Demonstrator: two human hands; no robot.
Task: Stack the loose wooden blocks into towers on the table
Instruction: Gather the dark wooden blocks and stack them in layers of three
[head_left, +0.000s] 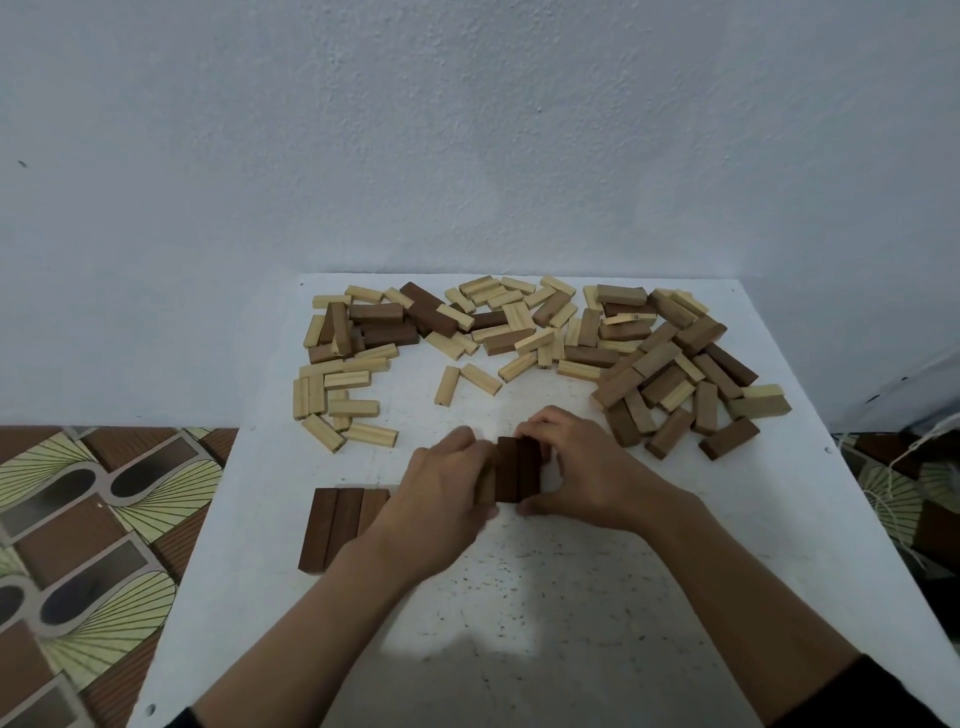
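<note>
Closely, both hands (441, 488) (582, 467) around dark blocks (514, 470).

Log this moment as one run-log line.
phase: aligning | left hand: holds dark block group | right hand: holds same group | dark block row: flat, left of hands | loose blocks: heaped beyond

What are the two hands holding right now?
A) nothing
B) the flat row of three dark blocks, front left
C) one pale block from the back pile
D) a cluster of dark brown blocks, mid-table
D: the left hand and right hand grip the cluster of dark brown blocks from either side, while the flat row lies further left.
</note>
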